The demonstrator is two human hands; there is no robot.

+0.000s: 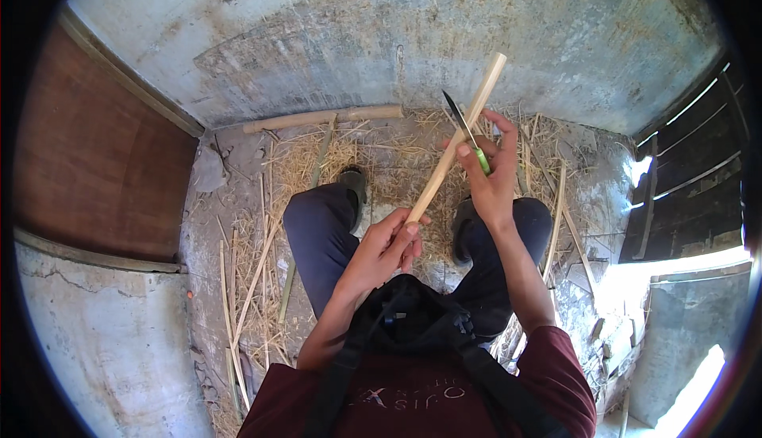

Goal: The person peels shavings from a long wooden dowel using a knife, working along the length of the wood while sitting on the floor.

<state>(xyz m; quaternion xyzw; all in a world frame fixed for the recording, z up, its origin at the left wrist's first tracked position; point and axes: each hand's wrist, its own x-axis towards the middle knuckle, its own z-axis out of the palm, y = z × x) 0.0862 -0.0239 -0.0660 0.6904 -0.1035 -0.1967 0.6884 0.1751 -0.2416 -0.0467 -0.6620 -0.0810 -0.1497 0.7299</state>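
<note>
A pale, straight wooden stick [439,174] slants from lower left to upper right in front of me. My left hand [387,246] is closed round its near end. In my right hand [494,172] is a knife [482,158] with a green handle and a dark, narrow blade pointing up and to the left. The blade crosses the stick's upper half, and the right thumb lies by the handle close to the stick. Some of the right fingers are spread behind the stick, partly hidden by it.
Pale shavings [317,160] and several thin strips [259,279] litter the floor around my legs. A thick pole [325,118] lies along the foot of the stained wall [317,33]. At left is a brown door panel [103,144]; at right, dark slats [690,168] let light in.
</note>
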